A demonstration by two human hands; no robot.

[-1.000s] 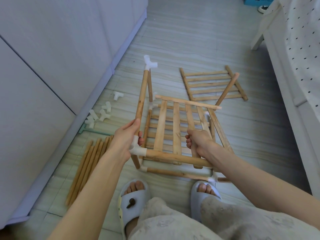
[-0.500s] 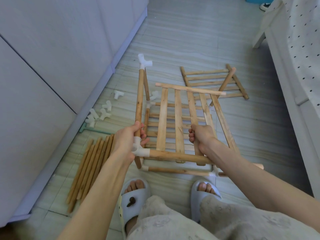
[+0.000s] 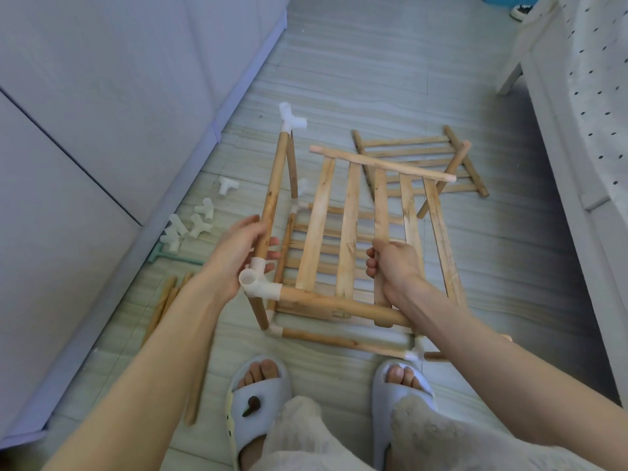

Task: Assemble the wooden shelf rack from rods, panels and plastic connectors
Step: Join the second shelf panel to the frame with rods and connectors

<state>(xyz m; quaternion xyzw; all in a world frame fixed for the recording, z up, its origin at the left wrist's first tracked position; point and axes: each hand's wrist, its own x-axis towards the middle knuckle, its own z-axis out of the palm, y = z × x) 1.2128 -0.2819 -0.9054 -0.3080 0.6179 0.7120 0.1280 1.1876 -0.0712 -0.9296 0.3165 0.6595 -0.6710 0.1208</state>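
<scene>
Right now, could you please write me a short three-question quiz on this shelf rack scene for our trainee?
1. True or false: the left hand grips an upright wooden rod.
2. What does the right hand hold? A) a loose connector B) a slat of the slatted panel C) a slipper
3. Fill in: the spare slatted panel lies flat on the ____.

Key: 1 true; 2 B; 3 floor.
</scene>
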